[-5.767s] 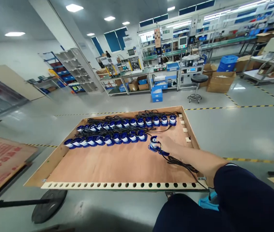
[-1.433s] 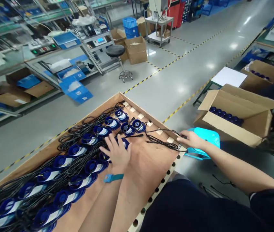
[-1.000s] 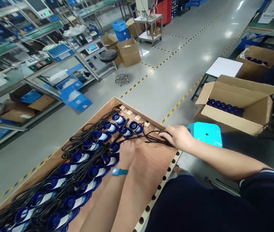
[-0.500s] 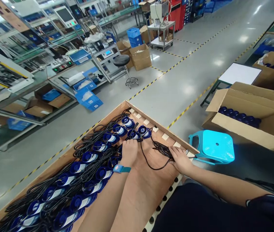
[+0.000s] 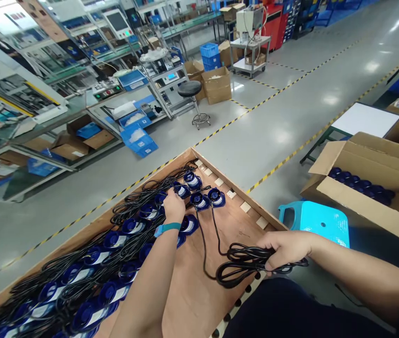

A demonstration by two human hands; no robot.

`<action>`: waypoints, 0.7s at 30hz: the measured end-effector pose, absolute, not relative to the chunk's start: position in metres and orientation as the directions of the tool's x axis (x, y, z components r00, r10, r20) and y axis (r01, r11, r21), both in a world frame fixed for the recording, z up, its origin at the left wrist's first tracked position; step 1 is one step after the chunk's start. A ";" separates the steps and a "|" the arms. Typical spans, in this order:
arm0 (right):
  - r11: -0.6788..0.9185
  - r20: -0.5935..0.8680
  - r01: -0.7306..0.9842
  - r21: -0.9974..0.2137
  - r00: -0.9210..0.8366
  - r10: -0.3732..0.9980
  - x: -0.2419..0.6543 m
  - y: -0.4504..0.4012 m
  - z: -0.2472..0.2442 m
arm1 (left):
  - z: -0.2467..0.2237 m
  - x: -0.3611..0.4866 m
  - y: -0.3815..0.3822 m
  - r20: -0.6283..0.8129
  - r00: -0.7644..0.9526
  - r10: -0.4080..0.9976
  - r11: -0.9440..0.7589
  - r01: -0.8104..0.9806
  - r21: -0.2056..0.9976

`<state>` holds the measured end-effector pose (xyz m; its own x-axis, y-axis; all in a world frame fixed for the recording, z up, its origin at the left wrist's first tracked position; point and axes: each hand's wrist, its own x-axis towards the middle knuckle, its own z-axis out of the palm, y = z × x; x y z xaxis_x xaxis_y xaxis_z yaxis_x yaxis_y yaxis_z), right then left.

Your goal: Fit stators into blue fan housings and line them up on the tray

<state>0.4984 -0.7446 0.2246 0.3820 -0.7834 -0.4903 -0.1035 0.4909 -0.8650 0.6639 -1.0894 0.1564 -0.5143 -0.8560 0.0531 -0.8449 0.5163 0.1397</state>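
Note:
My right hand [image 5: 287, 249] is closed around a coiled bundle of black cable [image 5: 236, 260], lifted at the near right side of the wooden tray [image 5: 203, 300]. Two leads run from that bundle to a pair of blue round housings, the right one [image 5: 216, 197] and the left one [image 5: 199, 201]. My left hand [image 5: 174, 206], wearing a teal wristband [image 5: 167, 228], reaches in among the rows of blue housings. Its fingers curl down beside a housing [image 5: 181, 189] with a white label; whatever they grip is hidden.
Black cables [image 5: 129, 203] lie between the housings along the tray's left wall. Small wooden blocks [image 5: 245, 207] line its far right wall. Outside stand a turquoise stool [image 5: 322, 220] and an open carton [image 5: 368, 192] holding blue parts. Workbenches are at the left.
My right hand has drawn the cable bundle toward me and lifted it from the tray's right wall. My left hand has moved left from the end housings to the neighbouring row.

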 end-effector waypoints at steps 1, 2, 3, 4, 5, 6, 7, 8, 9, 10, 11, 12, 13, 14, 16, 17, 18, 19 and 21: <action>0.532 -0.462 0.051 -0.845 0.430 -0.775 0.496 -0.751 0.231 | 0.153 0.667 -1.086 0.074 -0.516 -0.853 0.521 -0.837 0.165; 0.538 -0.418 0.192 -0.821 0.439 -0.795 0.494 -0.758 0.236 | 0.149 0.671 -1.080 0.095 -0.531 -0.842 0.539 -0.822 0.186; 0.506 -0.365 0.312 -0.804 0.412 -0.835 0.492 -0.766 0.241 | 0.146 0.675 -1.074 0.115 -0.561 -0.820 0.572 -0.794 0.204; 0.442 -0.308 0.406 -0.800 0.354 -0.883 0.489 -0.775 0.246 | 0.144 0.679 -1.068 0.129 -0.612 -0.781 0.624 -0.751 0.216; 0.368 -0.250 0.482 -0.795 0.293 -0.923 0.486 -0.785 0.251 | 0.142 0.682 -1.063 0.136 -0.677 -0.723 0.689 -0.691 0.218; 0.300 -0.198 0.546 -0.782 0.239 -0.951 0.482 -0.794 0.257 | 0.141 0.684 -1.058 0.133 -0.749 -0.649 0.757 -0.618 0.210; 0.249 -0.161 0.595 -0.764 0.198 -0.967 0.478 -0.804 0.264 | 0.141 0.683 -1.055 0.117 -0.815 -0.568 0.817 -0.542 0.197; 0.216 -0.139 0.632 -0.744 0.170 -0.976 0.473 -0.813 0.271 | 0.141 0.681 -1.052 0.088 -0.863 -0.497 0.860 -0.476 0.184; 0.199 -0.135 0.656 -0.728 0.147 -0.980 0.469 -0.822 0.277 | 0.142 0.676 -1.050 0.053 -0.889 -0.455 0.880 -0.440 0.177; 0.184 -0.138 0.671 -0.718 0.122 -0.983 0.464 -0.831 0.284 | 0.143 0.670 -1.049 0.020 -0.898 -0.440 0.885 -0.430 0.179; 0.168 -0.143 0.677 -0.717 0.094 -0.985 0.460 -0.840 0.289 | 0.144 0.663 -1.046 -0.002 -0.893 -0.449 0.878 -0.442 0.185; 0.154 -0.148 0.675 -0.721 0.067 -0.987 0.455 -0.849 0.293 | 0.144 0.657 -1.042 -0.010 -0.881 -0.474 0.863 -0.466 0.194; 0.140 -0.154 0.670 -0.729 0.038 -0.987 0.450 -0.857 0.296 | 0.144 0.651 -1.037 -0.002 -0.861 -0.509 0.843 -0.499 0.200; 0.124 -0.160 0.663 -0.738 0.007 -0.987 0.445 -0.865 0.298 | 0.143 0.646 -1.030 0.020 -0.835 -0.550 0.820 -0.535 0.204; 0.103 -0.184 0.657 -0.746 -0.055 -0.981 0.433 -0.881 0.298 | 0.138 0.641 -1.012 0.084 -0.781 -0.619 0.776 -0.593 0.216; 0.102 -0.204 0.659 -0.745 -0.079 -0.976 0.427 -0.887 0.297 | 0.135 0.640 -1.002 0.121 -0.750 -0.650 0.754 -0.616 0.227; 0.103 -0.223 0.664 -0.741 -0.098 -0.970 0.421 -0.893 0.296 | 0.132 0.640 -0.994 0.157 -0.719 -0.677 0.733 -0.637 0.239; 0.106 -0.239 0.668 -0.736 -0.110 -0.965 0.415 -0.897 0.296 | 0.129 0.641 -0.986 0.194 -0.690 -0.697 0.716 -0.654 0.245; 0.119 -0.260 0.657 -0.744 -0.121 -0.958 0.406 -0.902 0.296 | 0.123 0.646 -0.979 0.252 -0.629 -0.736 0.677 -0.697 0.237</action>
<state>0.4057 -0.9019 0.2964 -0.1214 -0.9580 -0.2598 0.6572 0.1186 -0.7444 0.6458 -0.9792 0.1230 -0.6289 -0.7356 0.2516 -0.6970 0.6769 0.2367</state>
